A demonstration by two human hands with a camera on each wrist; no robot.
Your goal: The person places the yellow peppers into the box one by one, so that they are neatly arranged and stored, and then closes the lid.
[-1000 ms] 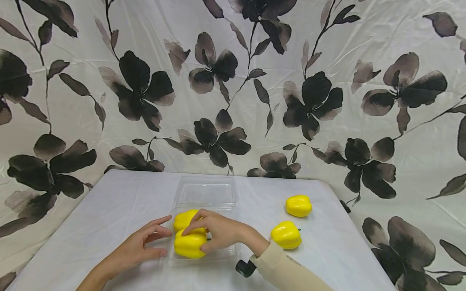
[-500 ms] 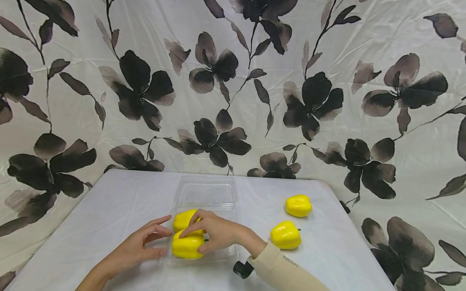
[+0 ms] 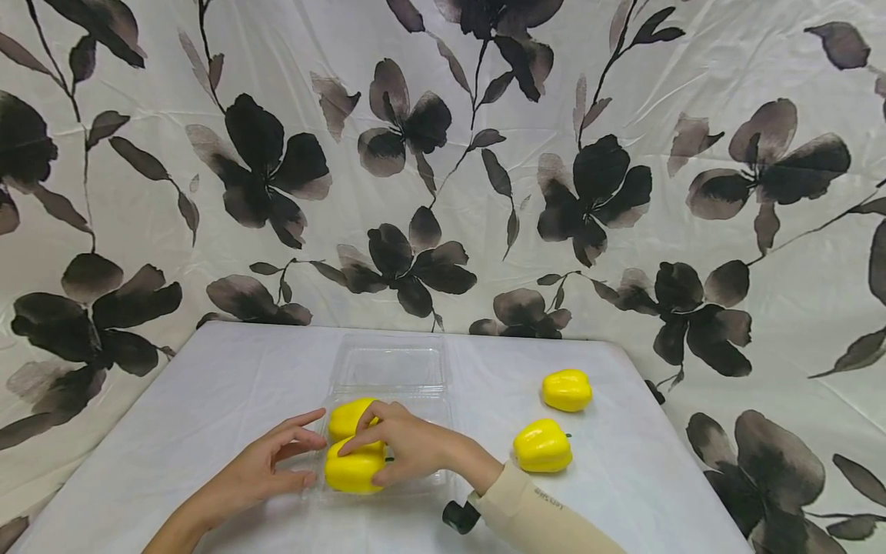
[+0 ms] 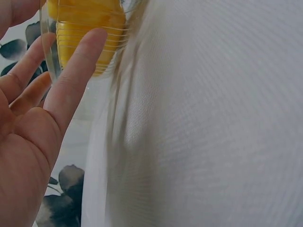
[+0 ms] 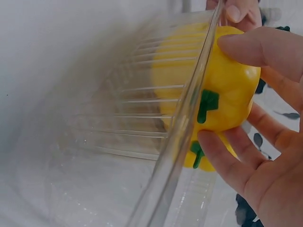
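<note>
In the head view a clear plastic clamshell container [image 3: 425, 483] lies with its lid [image 3: 390, 365] folded back. My right hand [image 3: 415, 446] grips a yellow bell pepper [image 3: 353, 471] in the near left part of its base. Thumb and fingers span that pepper, whose green stem [image 5: 208, 104] shows in the right wrist view. Just behind sits another yellow bell pepper [image 3: 348, 419], partly covered by my right hand. My left hand [image 3: 266, 465] is at the container's left side, fingers extended and apart; in the left wrist view a finger lies against the ribbed wall.
Two more yellow bell peppers stand on the white table to the right, one farther back [image 3: 566, 390] and one nearer [image 3: 542, 446] beside my right forearm. A black wrist device [image 3: 461, 517] hangs under the beige sleeve [image 3: 543, 512]. A floral curtain [image 3: 512, 192] hangs behind the table.
My right hand and the near bell pepper have shifted slightly left inside the container. My left hand has stayed in place.
</note>
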